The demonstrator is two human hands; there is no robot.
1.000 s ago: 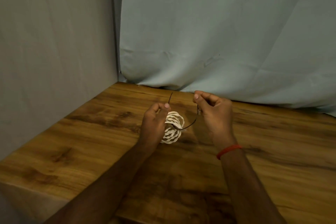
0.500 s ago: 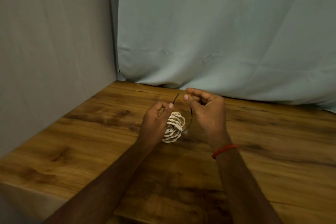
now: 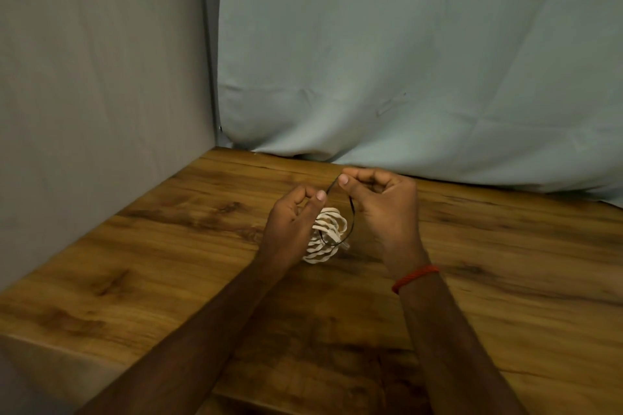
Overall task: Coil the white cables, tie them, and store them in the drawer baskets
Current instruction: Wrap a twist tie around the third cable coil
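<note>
A coiled white cable (image 3: 326, 234) hangs between my two hands just above the wooden table (image 3: 168, 263). A thin black tie (image 3: 351, 212) loops round the coil's middle. My left hand (image 3: 291, 222) grips the coil's left side, and its thumb and forefinger pinch one end of the tie. My right hand (image 3: 381, 209) pinches the tie's other end between thumb and forefinger, close to the left hand's fingertips. No drawer or basket is in view.
A grey cloth wall (image 3: 101, 94) stands at the left and a pale blue curtain (image 3: 421, 61) hangs behind the table. The table's near-left edge (image 3: 50, 344) drops off at the bottom left.
My right hand has moved left, towards the left hand, bringing its end of the black tie up beside the other end. The tie's loop has drawn closer round the coil.
</note>
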